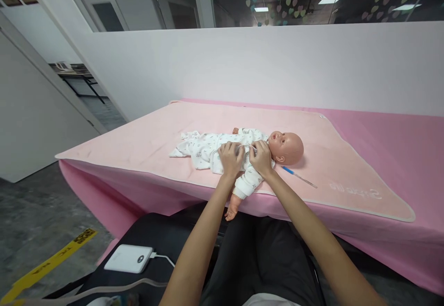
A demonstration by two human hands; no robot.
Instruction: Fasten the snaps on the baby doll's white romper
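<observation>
A bald baby doll (286, 147) lies on its back, its head to the right. It wears a white patterned outfit (204, 146), and one bare doll hand (233, 208) hangs over the table's front edge. My left hand (230, 158) is closed at the doll's chest, fingers bent. Beside the doll's neck, my right hand (261, 158) is pinched closed. A thin white cord (245, 145) arcs between my two hands over the outfit, held at either end. The fingertips are partly hidden against the cloth.
A slim metal rod with a blue handle (289, 170) lies by the doll's head on a light pink mat (347, 167). Pink cloth (395, 144) covers the table under it. A white power bank (128, 258) with a cable rests on a black seat at lower left.
</observation>
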